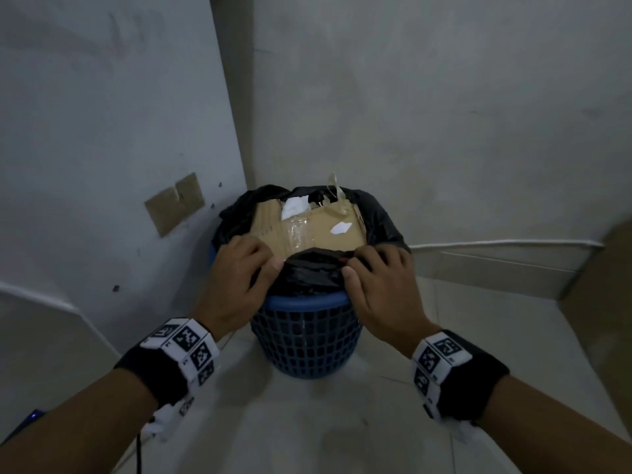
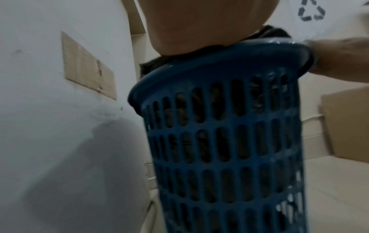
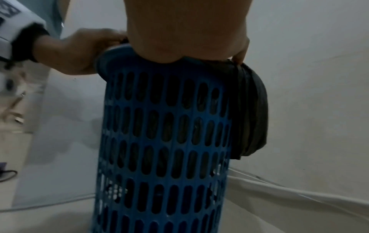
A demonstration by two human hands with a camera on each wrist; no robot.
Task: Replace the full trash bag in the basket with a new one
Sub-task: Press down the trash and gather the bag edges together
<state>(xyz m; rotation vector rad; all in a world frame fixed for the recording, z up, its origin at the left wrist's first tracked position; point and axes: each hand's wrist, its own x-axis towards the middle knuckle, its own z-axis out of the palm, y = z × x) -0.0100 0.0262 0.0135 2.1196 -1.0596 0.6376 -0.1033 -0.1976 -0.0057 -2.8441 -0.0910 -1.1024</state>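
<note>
A blue slotted plastic basket (image 1: pixel 307 340) (image 2: pixel 229 141) (image 3: pixel 163 141) stands on the floor in a corner. A black trash bag (image 1: pixel 313 268) lines it, stuffed with flattened cardboard (image 1: pixel 318 230) and white paper scraps. My left hand (image 1: pixel 239 278) grips the bag's near edge at the rim on the left. My right hand (image 1: pixel 376 285) grips the same edge on the right, fingers curled over it. Between them the bag edge is bunched up off the rim. In the right wrist view a fold of the black bag (image 3: pixel 251 110) hangs over the basket's far side.
Grey walls (image 1: pixel 102 114) close in behind and to the left of the basket, with a cardboard patch (image 1: pixel 174 203) taped on the left one. A cardboard box (image 2: pixel 347 126) stands at the right. A dark cable (image 1: pixel 138 453) lies on the pale floor at lower left.
</note>
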